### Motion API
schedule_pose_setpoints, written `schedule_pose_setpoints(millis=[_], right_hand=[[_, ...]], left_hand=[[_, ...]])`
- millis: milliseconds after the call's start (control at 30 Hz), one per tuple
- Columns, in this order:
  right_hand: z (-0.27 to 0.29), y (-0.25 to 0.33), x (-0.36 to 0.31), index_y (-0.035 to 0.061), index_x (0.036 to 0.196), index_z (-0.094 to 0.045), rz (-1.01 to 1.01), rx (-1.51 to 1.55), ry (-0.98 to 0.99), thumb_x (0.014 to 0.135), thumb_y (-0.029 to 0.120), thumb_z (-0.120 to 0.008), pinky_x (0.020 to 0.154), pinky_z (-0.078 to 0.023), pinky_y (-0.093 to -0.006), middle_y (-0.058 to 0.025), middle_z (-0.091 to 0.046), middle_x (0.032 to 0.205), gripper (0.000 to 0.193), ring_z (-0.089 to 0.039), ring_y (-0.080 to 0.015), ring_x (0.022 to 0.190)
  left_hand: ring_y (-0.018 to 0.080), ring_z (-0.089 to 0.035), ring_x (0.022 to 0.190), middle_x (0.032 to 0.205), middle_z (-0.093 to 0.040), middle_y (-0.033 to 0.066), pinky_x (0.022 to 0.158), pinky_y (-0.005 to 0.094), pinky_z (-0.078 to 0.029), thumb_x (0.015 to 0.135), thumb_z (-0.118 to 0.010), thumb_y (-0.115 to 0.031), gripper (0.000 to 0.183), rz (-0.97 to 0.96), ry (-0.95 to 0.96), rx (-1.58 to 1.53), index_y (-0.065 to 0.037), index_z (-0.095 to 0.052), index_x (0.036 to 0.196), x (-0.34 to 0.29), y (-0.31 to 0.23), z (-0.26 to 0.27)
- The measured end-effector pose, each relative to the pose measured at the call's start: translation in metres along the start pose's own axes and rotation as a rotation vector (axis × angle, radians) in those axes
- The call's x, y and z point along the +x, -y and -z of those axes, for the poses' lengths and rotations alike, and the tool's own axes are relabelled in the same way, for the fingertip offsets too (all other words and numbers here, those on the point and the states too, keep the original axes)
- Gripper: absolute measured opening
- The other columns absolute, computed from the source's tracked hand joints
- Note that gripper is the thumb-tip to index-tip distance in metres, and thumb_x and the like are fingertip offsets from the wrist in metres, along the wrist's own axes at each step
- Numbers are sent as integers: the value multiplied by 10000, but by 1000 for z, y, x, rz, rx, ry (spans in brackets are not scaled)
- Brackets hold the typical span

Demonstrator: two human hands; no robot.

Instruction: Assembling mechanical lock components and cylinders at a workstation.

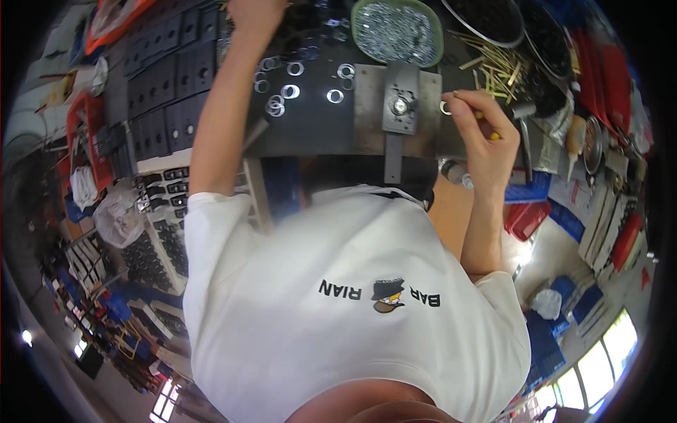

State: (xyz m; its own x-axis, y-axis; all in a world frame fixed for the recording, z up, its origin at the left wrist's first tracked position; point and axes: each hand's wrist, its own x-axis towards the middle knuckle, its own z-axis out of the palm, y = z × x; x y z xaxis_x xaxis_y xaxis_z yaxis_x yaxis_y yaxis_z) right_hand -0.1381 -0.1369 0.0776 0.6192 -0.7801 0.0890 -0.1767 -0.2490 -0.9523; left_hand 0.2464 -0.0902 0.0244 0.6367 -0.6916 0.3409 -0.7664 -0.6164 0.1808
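My right hand (488, 137) is closed beside the metal plate (368, 130), with a small shiny metal ring (445, 108) at its fingertips. A thin yellow piece (495, 136) shows between its curled fingers; its kind is unclear. On the plate lies a dark rectangular block (400, 118) with a round metal part (400, 106) set in it. My left hand (258, 13) reaches to the far edge of the view, above the dark bench. Its fingers are cut off there. Several loose metal rings (290, 92) lie scattered between my left arm and the plate.
A green tub (357, 35) of small metal parts stands behind the plate. Thin wooden sticks (497, 67) lie to its right, near a hammer (524, 111) and dark round bowls (486, 17). Rows of dark rectangular blocks (168, 84) cover the left side.
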Motion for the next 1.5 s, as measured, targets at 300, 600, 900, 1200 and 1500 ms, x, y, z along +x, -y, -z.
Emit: schedule_pose_setpoints(millis=[300,600,900,1200,1500], right_hand=[[-15,-10,1,-5,1081,-746,144,-82,53,1014,58,-698,721,-532,-252,-79,-746,967,105,-714,-137,809],[-25,-27,14,6,1084,-734,346,-295,142,985,70,-737,655,-545,-292,-87,-730,961,118,-702,-184,769],[-27,-22,12,32,1053,-736,365,-398,147,951,78,-769,635,-544,-321,-84,-723,963,117,-684,-230,742],[-34,-21,11,69,986,-758,462,-522,125,903,89,-809,628,-567,-338,-31,-715,923,100,-708,-240,746],[-41,-20,5,66,1023,-761,424,-439,82,894,67,-803,640,-572,-353,-61,-705,947,136,-702,-271,738]], left_hand=[[404,-755,851,920,-765,217,796,464,-623,942,-689,-112,145,-116,-120,-294,-75,-768,1057,-5,7,2],[264,-777,909,1196,-722,166,785,322,-638,1024,-615,-42,310,343,409,-1591,-2,-659,1328,-123,-54,79],[249,-757,1026,1339,-649,178,933,329,-624,937,-726,87,246,275,351,-1627,63,-763,1179,-219,-77,82],[251,-749,1035,1253,-662,154,921,352,-645,920,-728,131,291,286,177,-1655,82,-708,1207,-222,-88,79],[199,-756,1018,1156,-735,132,927,300,-621,912,-763,107,261,72,126,-1554,59,-731,1166,-190,-104,82]])
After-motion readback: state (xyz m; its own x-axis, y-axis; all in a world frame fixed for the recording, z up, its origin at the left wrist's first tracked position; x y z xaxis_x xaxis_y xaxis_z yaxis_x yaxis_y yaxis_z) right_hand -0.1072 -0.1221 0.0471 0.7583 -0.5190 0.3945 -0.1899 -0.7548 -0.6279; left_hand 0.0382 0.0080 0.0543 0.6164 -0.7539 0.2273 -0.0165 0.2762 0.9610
